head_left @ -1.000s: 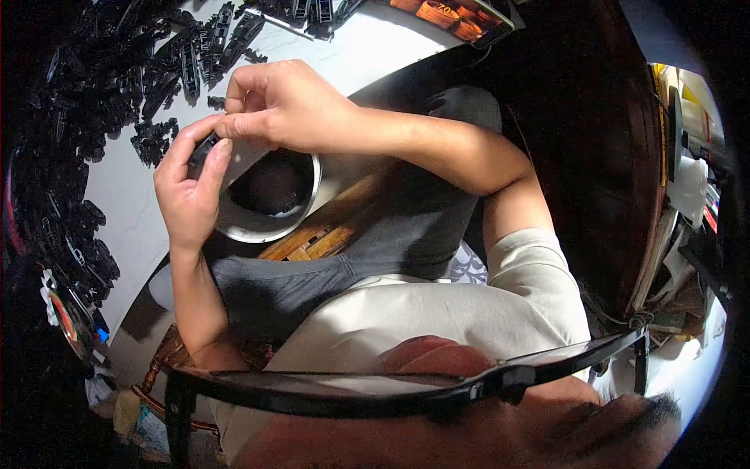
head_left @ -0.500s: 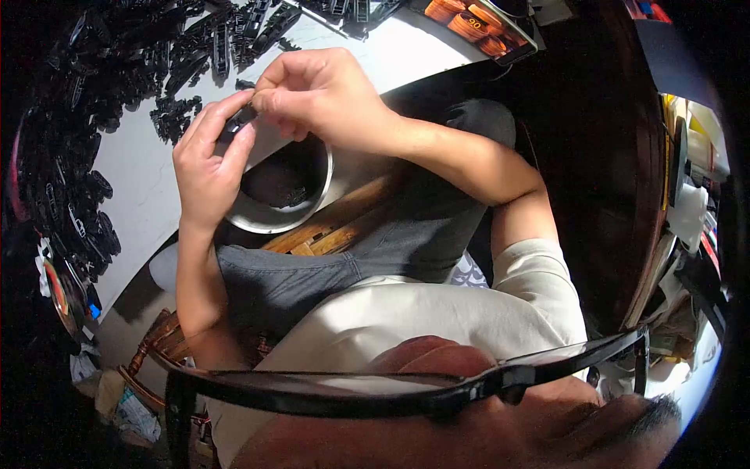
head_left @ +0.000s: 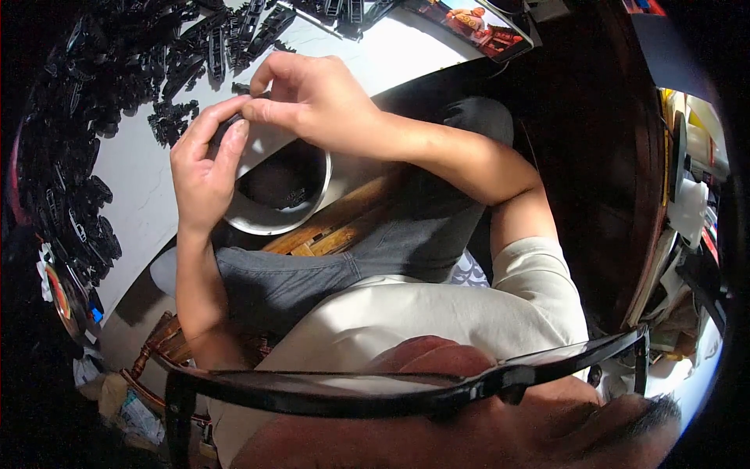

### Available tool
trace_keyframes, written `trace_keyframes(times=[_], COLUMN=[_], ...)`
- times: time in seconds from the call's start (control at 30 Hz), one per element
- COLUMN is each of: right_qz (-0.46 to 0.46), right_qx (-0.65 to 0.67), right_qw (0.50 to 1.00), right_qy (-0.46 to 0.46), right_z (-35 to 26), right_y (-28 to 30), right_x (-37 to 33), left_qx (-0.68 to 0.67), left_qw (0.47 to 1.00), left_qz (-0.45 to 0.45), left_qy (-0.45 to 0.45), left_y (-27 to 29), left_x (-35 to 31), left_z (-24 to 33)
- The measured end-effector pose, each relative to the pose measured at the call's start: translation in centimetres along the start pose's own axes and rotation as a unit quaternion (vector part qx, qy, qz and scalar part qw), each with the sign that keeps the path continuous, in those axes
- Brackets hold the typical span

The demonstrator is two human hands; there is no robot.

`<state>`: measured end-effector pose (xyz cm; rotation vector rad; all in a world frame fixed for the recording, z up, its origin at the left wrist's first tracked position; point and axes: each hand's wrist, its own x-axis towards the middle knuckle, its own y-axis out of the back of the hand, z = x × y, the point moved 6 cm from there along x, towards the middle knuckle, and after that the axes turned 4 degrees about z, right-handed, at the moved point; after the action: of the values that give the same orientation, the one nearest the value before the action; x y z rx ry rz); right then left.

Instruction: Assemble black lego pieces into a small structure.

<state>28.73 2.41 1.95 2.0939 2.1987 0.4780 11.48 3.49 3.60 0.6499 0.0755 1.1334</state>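
My left hand (head_left: 201,168) holds a small black plastic part (head_left: 224,130) between its thumb and fingers, over the far left rim of a round bowl. My right hand (head_left: 320,102) meets it from the right, its thumb pressed at the part's far end beside the left fingertips and its index finger bent over. The fingers hide most of the part, so its exact kind cannot be made out. Below the hands stands the pale-rimmed bowl (head_left: 326,181), dark inside, with a few small black pieces (head_left: 295,195) near its bottom.
Black plastic parts (head_left: 86,141) lie heaped along the table's (head_left: 133,168) left and far sides. At the far right of the table a device with a lit screen (head_left: 476,27) leans. A wooden piece (head_left: 344,223) shows beside the bowl, and my bent legs (head_left: 297,281) are below.
Both hands have shifted slightly left. My right index finger has lifted and opened a little from its tight pinch, and the black part has tilted. The picture on the lit screen differs.
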Motion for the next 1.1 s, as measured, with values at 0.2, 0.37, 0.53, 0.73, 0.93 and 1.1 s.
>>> trace_keyframes(times=[0.2,0.37,0.53,0.73,0.93,1.1], right_qz=[-0.020,-0.084,-0.225,-0.215,-0.001,0.005], right_qx=[-0.133,-0.104,-0.128,-0.256,-0.323,-0.356], right_qw=[0.984,0.981,0.957,0.914,0.883,0.886], right_qy=[0.114,0.139,0.132,0.228,0.342,0.298], right_z=[-0.9,-1.7,-1.7,-2.0,-1.9,-1.5], right_y=[0.3,-0.7,-1.9,-5.1,-4.3,-5.5], right_x=[0.2,-0.5,-2.3,-3.7,-0.3,0.5], left_qx=[-0.226,-0.265,-0.098,0.225,0.337,0.346], left_qw=[0.960,0.944,0.976,0.957,0.936,0.935], left_qz=[-0.055,-0.076,-0.156,0.183,0.087,0.069], left_qy=[0.158,0.180,0.115,-0.020,-0.045,-0.032], left_y=[-0.1,0.3,2.5,9.9,7.2,4.3], left_x=[-0.8,-2.1,-2.2,-1.3,-0.1,0.0], left_z=[-0.9,-0.8,-0.8,-4.4,-6.2,-7.1])
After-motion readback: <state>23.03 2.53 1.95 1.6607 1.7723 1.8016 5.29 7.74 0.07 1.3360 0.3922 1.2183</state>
